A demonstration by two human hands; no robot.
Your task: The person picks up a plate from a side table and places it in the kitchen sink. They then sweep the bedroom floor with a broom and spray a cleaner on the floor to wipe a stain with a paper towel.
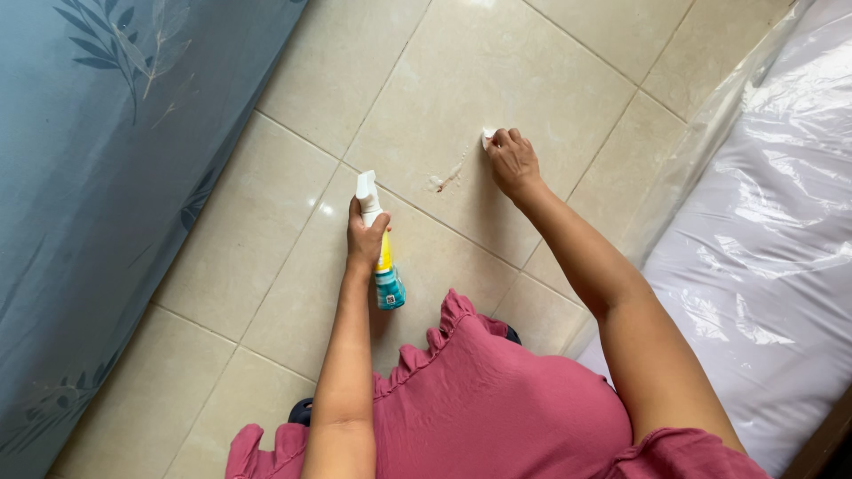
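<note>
Blue bedding (98, 204) left; left hand (366, 238) grips spray bottle (380, 244); right hand (512, 164) pinches white wipe (487, 136).

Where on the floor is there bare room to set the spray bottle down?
Bare tiles lie between the blue fabric and the left hand with the spray bottle. More lie beyond the right hand. The stain and the plastic-wrapped bundle crowd the right side.

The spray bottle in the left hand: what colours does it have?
White nozzle, yellow and teal body on the spray bottle, seen in the head view.
</note>
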